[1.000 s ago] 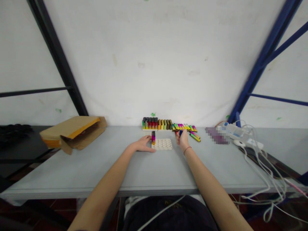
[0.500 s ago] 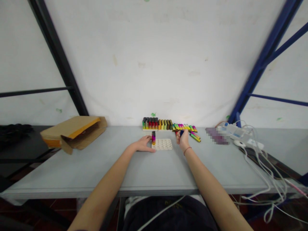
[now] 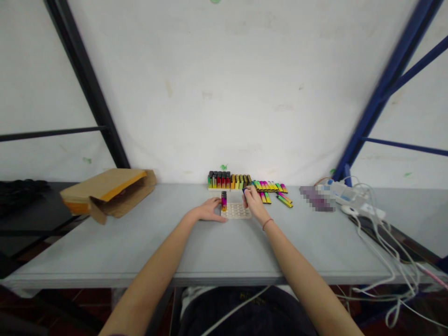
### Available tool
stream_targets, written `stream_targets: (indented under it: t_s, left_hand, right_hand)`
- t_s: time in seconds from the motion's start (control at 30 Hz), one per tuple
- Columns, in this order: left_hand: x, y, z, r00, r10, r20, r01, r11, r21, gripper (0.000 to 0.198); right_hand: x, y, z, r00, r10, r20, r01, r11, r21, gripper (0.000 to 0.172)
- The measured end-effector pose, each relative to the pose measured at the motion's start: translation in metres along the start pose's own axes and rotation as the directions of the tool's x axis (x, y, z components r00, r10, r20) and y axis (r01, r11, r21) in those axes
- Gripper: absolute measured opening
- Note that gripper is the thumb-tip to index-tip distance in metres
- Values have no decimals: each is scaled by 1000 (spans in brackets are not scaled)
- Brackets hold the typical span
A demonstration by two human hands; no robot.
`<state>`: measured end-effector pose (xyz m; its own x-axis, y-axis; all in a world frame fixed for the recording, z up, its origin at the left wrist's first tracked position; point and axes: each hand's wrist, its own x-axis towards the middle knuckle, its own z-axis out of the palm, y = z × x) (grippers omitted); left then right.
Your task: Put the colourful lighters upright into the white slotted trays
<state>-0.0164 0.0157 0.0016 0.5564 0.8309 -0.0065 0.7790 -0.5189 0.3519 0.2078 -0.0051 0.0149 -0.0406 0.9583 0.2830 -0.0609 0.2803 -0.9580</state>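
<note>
At the frame's centre the right hand [image 3: 255, 205] is pinching a dark lighter [image 3: 245, 190] in closed fingertips just above the white socket tray [image 3: 239, 213], while the left hand [image 3: 208, 212], fingers loosely open, is resting against its left edge, so holding the lighter upright is probably serving best.

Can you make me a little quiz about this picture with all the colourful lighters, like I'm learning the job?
1. True or false: the brown cardboard box lies left of the white plastic tray with round holes on the grey table.
2. What does the right hand hold? A. a small dark-blue lighter B. a metal spoon
3. How many lighters stand in the white tray?
Key: 1 true; 2 A; 3 one, a pink-and-yellow lighter.
</note>
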Motion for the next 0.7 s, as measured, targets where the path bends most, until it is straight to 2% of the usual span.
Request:
stream_targets:
  t_s: [0.07,0.13,0.4,0.7]
  left_hand:
    - [0,-1,1,1000,6,-8,-7,1000,-6,94]
    - [1,-2,2,1000,5,-16,-5,1000,-11,94]
    - [4,-5,5,1000,-3,-16,3,1000,-16,94]
    - [2,-4,5,1000,3,-29,-4,1000,-26,91]
  right_hand:
    - [-3,-1,7,976,-208,59,214,967,-136,18]
    - [-4,0,13,945,-310,107,327,919,-220,20]
    - [-11,12,23,900,-323,291,391,895,-215,21]
    - [-16,9,26,825,-447,346,565,666,-487,24]
